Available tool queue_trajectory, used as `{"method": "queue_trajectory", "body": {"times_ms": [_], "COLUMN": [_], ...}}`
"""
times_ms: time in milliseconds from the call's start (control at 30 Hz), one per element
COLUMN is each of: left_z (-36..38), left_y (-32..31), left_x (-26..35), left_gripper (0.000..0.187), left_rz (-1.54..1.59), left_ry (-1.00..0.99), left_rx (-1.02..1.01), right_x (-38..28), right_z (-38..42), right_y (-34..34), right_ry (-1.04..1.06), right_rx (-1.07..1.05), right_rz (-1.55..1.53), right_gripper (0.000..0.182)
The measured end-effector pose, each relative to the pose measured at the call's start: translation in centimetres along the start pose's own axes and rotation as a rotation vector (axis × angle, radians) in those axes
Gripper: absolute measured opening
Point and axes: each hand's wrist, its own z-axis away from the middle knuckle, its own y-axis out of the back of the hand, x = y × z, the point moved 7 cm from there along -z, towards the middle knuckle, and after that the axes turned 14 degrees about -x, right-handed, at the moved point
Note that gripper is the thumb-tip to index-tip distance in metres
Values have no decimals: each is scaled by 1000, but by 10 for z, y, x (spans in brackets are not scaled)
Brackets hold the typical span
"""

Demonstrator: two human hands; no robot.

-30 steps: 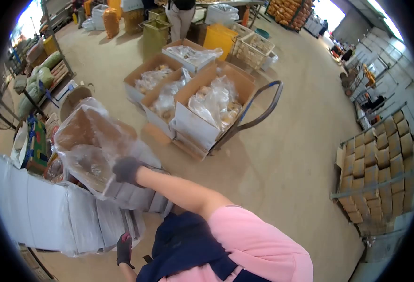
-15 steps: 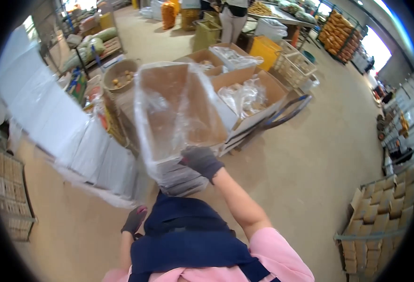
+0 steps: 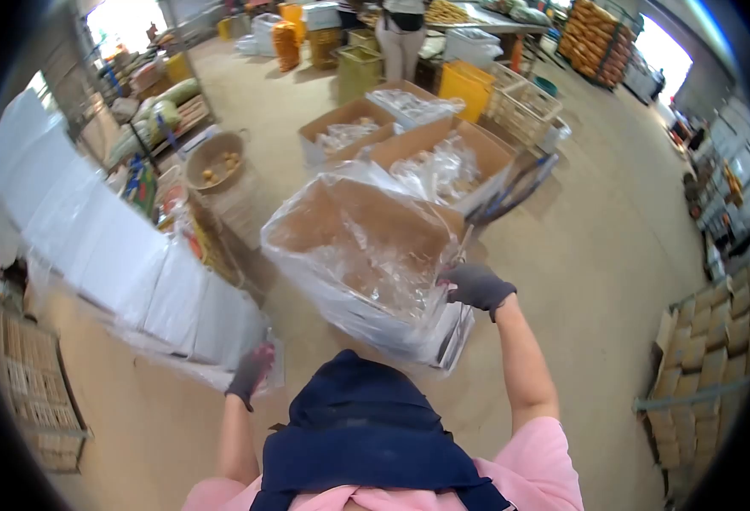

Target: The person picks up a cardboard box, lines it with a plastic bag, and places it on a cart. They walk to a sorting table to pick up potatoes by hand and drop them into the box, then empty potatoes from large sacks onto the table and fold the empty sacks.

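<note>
A cardboard box (image 3: 366, 319), white outside, brown inside and lined with clear plastic, sits tilted in front of me with its opening up. My right hand (image 3: 479, 287), in a dark glove, has its fingers closed over the box's right rim and the liner. Low on the left, my left hand (image 3: 252, 372) is in a dark glove with a pinkish palm. Its fingers reach out at the near end of a row of white boxes (image 3: 175, 289) loosely covered in clear plastic; whether they touch is blurred.
Plastic-lined cartons (image 3: 443, 175) stand ahead by a curved cart handle (image 3: 520, 192). A round tub (image 3: 215, 162) with several round items is left of them. Yellow crates (image 3: 520, 106) and a person (image 3: 400, 43) are behind. Flattened cartons (image 3: 711, 366) fill a rack at right.
The lined box has turned and slid right and nearer, with my right hand moving right along with it. My left hand has moved up to the end of the white box row.
</note>
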Motion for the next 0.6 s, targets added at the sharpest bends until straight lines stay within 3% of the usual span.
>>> {"method": "queue_trajectory", "body": {"times_ms": [33, 67, 100, 133, 167, 233, 267, 300, 367, 400, 433, 500, 533, 567, 600], "left_z": [-34, -61, -66, -79, -102, -138, -151, -168, -206, -221, -233, -244, -238, -231, -224], "left_y": [22, 44, 48, 58, 77, 102, 110, 111, 99, 89, 79, 61, 54, 52, 52], "left_x": [-11, -7, 32, 64, 81, 122, 128, 135, 144, 144, 139, 125, 124, 124, 135], "left_gripper": [34, 37, 38, 39, 38, 40, 40, 38, 35, 34, 32, 25, 22, 20, 19], "left_rz": [-131, -146, 202, 382, 302, 321, 307, 282, 237, 214, 187, 155, 50, -62, -355], "left_ry": [-105, -251, -286, -383, -457, -362, -358, -318, -237, -189, -136, -102, -19, 62, -18], "left_rx": [32, 146, 150, 221, 265, 175, 151, 49, -162, -267, -368, -387, -383, -378, -346], "right_x": [10, 15, 18, 21, 18, 11, 2, -4, -22, -34, -39, -24, -14, -9, -10], "right_z": [12, 23, 30, 34, 35, 34, 36, 27, 29, 33, 35, 49, 51, 57, 62], "right_y": [-6, -5, -2, -8, -11, -17, -19, -32, -34, -27, -23, -43, -58, -64, -66], "right_ry": [-37, -2, 41, -5, -17, -171, -349, -374, -468, -562, -599, -1053, -1059, -1089, -1042], "right_rx": [1, 132, 269, 254, 262, 283, 281, 297, 674, 794, 793, 632, 437, 429, 488], "right_rz": [-11, -107, -200, -292, -295, -536, -596, -611, -123, -64, -74, -384, -512, -548, -520], "right_gripper": [29, 29, 31, 28, 28, 26, 26, 26, 37, 50, 50, 55, 44, 44, 43]}}
